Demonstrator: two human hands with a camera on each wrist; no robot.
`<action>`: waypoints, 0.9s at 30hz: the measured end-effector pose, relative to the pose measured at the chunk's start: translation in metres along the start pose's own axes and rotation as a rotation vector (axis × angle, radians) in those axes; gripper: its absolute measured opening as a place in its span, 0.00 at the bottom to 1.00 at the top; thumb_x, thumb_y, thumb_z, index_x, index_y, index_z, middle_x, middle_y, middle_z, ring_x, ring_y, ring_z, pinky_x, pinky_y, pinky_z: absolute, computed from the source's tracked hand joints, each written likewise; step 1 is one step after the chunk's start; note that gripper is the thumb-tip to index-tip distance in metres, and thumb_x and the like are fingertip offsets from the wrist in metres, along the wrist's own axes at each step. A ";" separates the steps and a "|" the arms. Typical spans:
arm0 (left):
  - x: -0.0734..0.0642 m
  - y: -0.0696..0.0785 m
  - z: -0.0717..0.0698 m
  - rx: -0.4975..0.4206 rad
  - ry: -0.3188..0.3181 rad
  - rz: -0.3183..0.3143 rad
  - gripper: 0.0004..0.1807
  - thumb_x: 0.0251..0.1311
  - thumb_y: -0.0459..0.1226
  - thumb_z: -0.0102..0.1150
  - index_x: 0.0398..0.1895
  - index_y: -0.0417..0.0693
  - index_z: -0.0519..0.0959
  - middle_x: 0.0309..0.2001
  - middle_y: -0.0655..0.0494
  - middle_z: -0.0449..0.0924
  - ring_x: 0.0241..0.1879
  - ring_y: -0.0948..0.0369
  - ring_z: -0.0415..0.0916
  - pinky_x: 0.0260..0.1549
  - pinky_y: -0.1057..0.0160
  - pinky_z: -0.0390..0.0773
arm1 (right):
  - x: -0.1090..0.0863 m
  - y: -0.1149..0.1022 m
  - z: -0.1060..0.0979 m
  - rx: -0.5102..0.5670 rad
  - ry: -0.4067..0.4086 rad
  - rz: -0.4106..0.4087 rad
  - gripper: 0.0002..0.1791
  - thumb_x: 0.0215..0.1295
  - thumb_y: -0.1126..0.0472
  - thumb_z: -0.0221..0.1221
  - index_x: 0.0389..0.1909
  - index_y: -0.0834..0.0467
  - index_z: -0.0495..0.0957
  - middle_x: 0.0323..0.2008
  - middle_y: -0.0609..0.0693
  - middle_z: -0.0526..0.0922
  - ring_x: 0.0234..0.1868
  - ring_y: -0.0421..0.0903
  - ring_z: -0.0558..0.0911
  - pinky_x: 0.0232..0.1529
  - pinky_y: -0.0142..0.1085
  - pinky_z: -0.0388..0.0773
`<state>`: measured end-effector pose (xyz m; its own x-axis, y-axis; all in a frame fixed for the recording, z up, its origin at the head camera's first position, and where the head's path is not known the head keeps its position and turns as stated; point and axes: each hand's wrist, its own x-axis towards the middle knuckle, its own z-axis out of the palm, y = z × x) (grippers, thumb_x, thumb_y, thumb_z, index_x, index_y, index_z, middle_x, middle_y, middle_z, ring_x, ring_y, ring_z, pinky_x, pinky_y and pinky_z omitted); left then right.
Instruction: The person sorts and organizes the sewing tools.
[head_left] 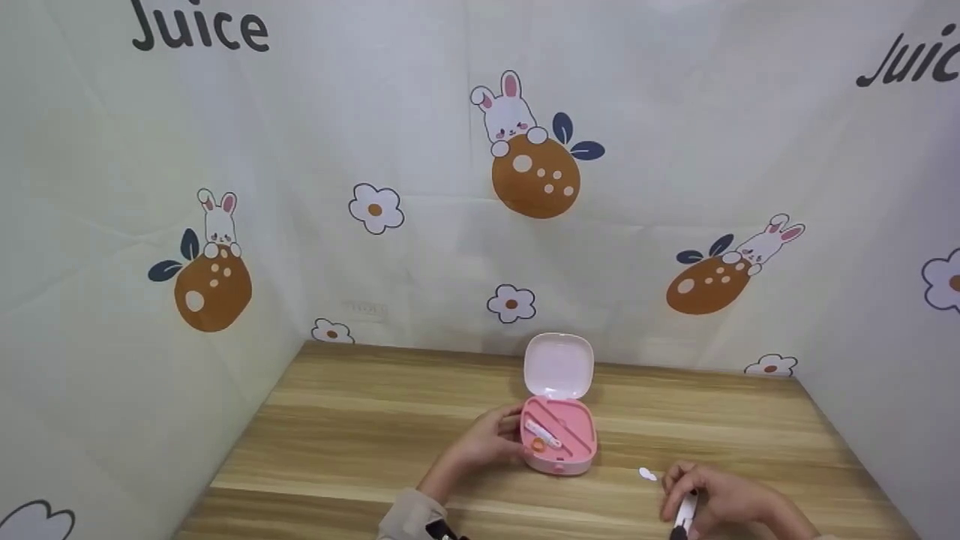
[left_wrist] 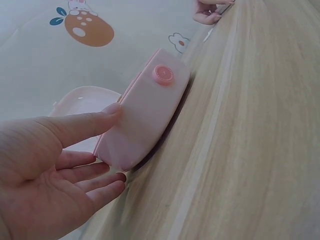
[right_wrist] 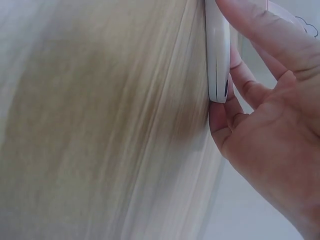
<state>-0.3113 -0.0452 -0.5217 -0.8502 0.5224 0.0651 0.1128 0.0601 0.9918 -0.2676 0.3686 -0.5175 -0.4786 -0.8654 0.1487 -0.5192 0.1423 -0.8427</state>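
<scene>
A small pink box (head_left: 559, 466) stands on the table, its lid (head_left: 559, 366) raised behind it. Inside lie a slim white stick with markings (head_left: 543, 433) and a small orange ring (head_left: 538, 445). My left hand (head_left: 491, 439) is at the box's left side. In the left wrist view its thumb (left_wrist: 92, 125) touches the edge of the box, and the other fingers stretch loosely beside it. To the right, my right hand (head_left: 716, 495) holds a slim white object with a dark end (head_left: 685, 513); in the right wrist view a seam runs along its side.
A small white piece (head_left: 647, 474) lies on the wooden table (head_left: 360, 420), between the box and my right hand. Pale cloth walls (head_left: 420, 262) printed with rabbits, oranges and flowers enclose the table at the back and both sides.
</scene>
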 end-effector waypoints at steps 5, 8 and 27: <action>0.000 -0.002 -0.001 -0.001 -0.002 0.003 0.47 0.53 0.18 0.67 0.78 0.25 0.58 0.73 0.25 0.67 0.69 0.36 0.73 0.58 0.55 0.86 | -0.002 0.002 0.000 0.031 -0.019 0.008 0.19 0.52 0.74 0.72 0.47 0.64 0.88 0.46 0.68 0.76 0.54 0.47 0.75 0.53 0.27 0.71; 0.000 -0.002 -0.001 -0.010 -0.002 0.002 0.47 0.53 0.18 0.66 0.78 0.25 0.58 0.73 0.25 0.67 0.70 0.36 0.72 0.59 0.54 0.85 | -0.002 0.003 0.000 0.044 -0.022 0.008 0.19 0.52 0.74 0.72 0.48 0.64 0.88 0.46 0.68 0.76 0.54 0.47 0.75 0.54 0.27 0.71; 0.000 0.001 0.000 0.032 0.017 -0.010 0.46 0.53 0.20 0.67 0.78 0.27 0.60 0.74 0.28 0.67 0.73 0.37 0.69 0.65 0.48 0.80 | -0.004 0.001 0.005 -0.013 0.042 0.032 0.14 0.53 0.71 0.74 0.43 0.64 0.89 0.43 0.67 0.74 0.49 0.44 0.75 0.45 0.32 0.77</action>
<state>-0.3112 -0.0447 -0.5207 -0.8599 0.5073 0.0574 0.1205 0.0925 0.9884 -0.2623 0.3697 -0.5213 -0.5240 -0.8394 0.1440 -0.5121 0.1755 -0.8408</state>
